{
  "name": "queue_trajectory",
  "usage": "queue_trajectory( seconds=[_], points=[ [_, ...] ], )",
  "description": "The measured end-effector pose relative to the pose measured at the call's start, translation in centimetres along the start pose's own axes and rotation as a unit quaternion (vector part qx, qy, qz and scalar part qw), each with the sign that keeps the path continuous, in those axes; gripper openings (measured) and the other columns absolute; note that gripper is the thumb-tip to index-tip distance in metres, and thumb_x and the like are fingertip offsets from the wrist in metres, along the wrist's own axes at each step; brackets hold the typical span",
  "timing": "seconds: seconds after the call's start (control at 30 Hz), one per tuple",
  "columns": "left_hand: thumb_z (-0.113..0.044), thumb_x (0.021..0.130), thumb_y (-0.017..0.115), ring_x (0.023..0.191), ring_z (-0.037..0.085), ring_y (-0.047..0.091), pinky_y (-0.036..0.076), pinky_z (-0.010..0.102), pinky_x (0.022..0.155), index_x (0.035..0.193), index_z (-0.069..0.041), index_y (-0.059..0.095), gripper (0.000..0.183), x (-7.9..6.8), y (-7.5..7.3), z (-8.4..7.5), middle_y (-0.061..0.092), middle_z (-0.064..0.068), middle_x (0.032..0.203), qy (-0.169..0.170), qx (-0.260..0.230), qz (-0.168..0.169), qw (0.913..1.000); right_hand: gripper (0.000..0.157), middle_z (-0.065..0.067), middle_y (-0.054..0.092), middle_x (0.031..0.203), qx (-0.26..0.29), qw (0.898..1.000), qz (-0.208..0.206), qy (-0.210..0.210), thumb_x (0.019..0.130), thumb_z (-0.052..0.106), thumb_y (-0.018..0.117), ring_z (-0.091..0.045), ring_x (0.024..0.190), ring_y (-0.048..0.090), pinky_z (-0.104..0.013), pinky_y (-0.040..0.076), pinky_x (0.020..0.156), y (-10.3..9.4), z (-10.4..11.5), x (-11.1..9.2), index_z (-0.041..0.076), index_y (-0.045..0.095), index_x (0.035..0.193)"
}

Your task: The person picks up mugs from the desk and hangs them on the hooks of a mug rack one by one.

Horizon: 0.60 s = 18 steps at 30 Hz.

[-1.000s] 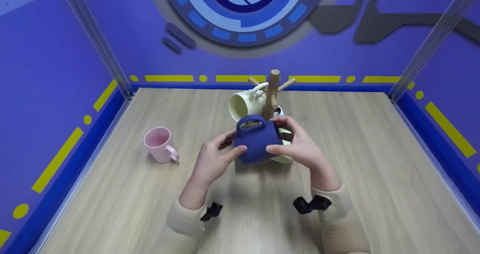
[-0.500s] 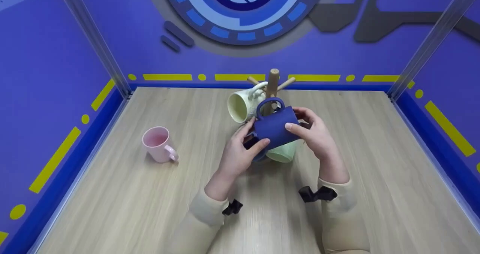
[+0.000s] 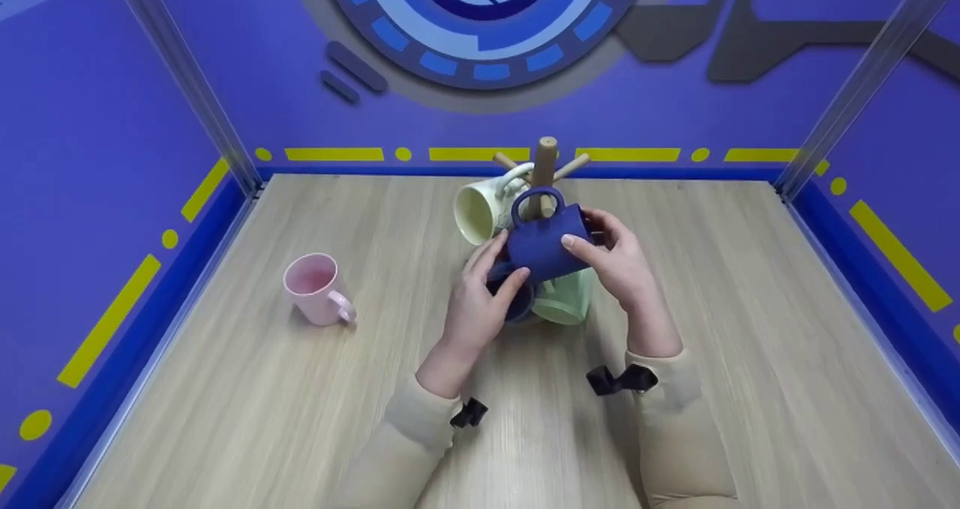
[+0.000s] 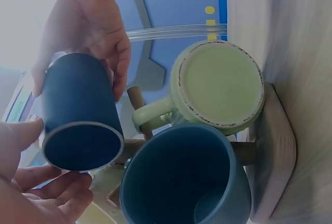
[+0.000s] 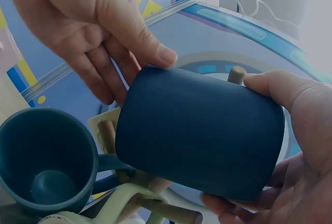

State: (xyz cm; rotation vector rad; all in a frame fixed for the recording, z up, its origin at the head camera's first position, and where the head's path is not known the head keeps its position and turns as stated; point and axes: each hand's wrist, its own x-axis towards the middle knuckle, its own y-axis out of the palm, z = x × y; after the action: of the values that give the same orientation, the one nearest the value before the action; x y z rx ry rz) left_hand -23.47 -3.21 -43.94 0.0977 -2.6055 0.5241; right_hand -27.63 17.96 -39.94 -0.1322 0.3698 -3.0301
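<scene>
A dark blue mug (image 3: 547, 245) is held on its side in front of the wooden mug tree (image 3: 547, 162), its handle loop (image 3: 537, 197) upward by a front peg. My left hand (image 3: 478, 300) grips its left end, and my right hand (image 3: 616, 261) grips the right end between thumb and fingers. Whether the handle surrounds the peg, I cannot tell. Below it a second blue mug (image 4: 181, 177) hangs on the tree, mostly hidden in the head view. Beside that hangs a light green mug (image 4: 223, 86), bottom showing in the left wrist view. A cream mug (image 3: 480, 210) hangs higher, left.
On the wooden table (image 3: 247, 389) a pink mug (image 3: 315, 290) stands upright at the left, its handle toward the right. Other pegs (image 3: 574, 166) stick out near the top of the tree. Blue printed walls (image 3: 420, 130) enclose the back and sides.
Both hands have raised the blue mug toward the tree and shifted it right, tilting it. During the last half second it moved slightly up and left. The pink mug stays put.
</scene>
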Motion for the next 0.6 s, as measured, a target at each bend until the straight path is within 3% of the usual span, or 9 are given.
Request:
queue_trajectory(
  seconds=[0.3,0.6],
  points=[
    [-0.027,0.101,0.067,0.139,0.036,0.054,0.046,0.049,0.116,0.152,-0.004,0.049,0.058,0.07,-0.05,0.02,0.054,0.021,0.150,0.016,0.016,0.002,0.9997,0.069,-0.023,0.049,0.148,-0.008,1.000,0.007,-0.003,0.096,0.025,0.070,-0.033,0.131,0.050,-0.045,0.045,0.113,-0.04,-0.59,0.44,0.003,0.041,0.154],
    [-0.028,0.102,0.066,0.139,0.035,0.054,0.045,0.049,0.117,0.150,-0.001,0.049,0.058,-0.04,-0.28,-0.54,0.054,0.021,0.149,0.011,0.036,0.003,0.9993,0.066,-0.023,0.045,0.155,0.010,0.998,0.048,-0.029,0.100,0.017,0.065,-0.037,0.137,0.051,-0.046,0.046,0.113,-0.71,-0.63,0.21,0.006,0.036,0.159]
  ],
)
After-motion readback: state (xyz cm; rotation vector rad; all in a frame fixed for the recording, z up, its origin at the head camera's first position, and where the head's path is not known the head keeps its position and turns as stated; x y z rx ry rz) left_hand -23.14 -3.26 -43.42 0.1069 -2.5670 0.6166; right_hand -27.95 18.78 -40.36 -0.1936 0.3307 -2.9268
